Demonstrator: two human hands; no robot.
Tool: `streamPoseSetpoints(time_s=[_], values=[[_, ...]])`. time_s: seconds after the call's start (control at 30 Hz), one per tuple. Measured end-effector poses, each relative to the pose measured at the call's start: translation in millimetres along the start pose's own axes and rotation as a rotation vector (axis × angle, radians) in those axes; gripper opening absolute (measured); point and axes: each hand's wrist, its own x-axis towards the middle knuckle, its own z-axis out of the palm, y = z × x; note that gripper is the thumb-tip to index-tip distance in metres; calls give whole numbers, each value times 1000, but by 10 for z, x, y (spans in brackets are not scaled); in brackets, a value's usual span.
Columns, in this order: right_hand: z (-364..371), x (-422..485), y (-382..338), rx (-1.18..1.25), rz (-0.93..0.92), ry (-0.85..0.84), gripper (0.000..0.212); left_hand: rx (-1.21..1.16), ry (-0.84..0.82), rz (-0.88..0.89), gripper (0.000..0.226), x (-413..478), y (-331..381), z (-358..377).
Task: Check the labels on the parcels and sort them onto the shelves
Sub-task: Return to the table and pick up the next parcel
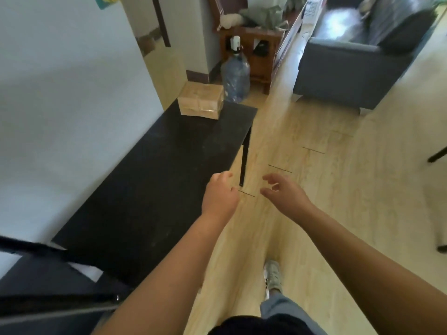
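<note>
A brown cardboard parcel (200, 100) wrapped in clear tape sits at the far end of a long black table (154, 180) that runs along the white wall. My left hand (219, 194) hovers over the table's right edge, fingers loosely curled, holding nothing. My right hand (281, 193) is out over the wooden floor beside it, fingers apart and empty. Both hands are well short of the parcel. No label shows on the parcel from here.
A large blue water bottle (235, 78) stands on the floor just past the table. Behind it is a wooden cabinet (256, 52). A grey sofa (358, 61) fills the far right. A black metal frame (48, 293) sits at lower left. My foot (272, 276) is on the floor.
</note>
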Motion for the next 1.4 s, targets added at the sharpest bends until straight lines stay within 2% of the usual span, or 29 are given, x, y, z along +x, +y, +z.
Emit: streamPoseSetpoints(time_s=[0.1,0.2,0.33,0.57,0.8,1.03,1.23,1.3,1.4], values=[[-314,551,-21,-11,-22,-28,43,0,23,-37,48,441,215,110],[-612,1060,-35,-14,-46,-127,42,-33,69,-104,48,831,374,164],[-787,1793,-201,-65,-70,-144,42,-40,159,-173,49,1203,404,200],[-458,2839,-727,-160,-228,-255,47,-32,250,-284,47,2167,337,-54],[-344,3731,-1073,-213,-203,-251,48,-51,249,-285,48,3131,395,-361],[-293,4502,-1420,-281,-263,-277,47,-63,221,-328,46,3713,388,-497],[-33,5123,-1654,-423,-329,-341,58,-105,242,-533,54,4064,307,-471],[26,5285,-1658,-476,-329,-383,66,-146,277,-598,56,4127,341,-445],[61,5513,-1621,-524,-342,-463,67,-192,348,-685,57,4188,429,-352]])
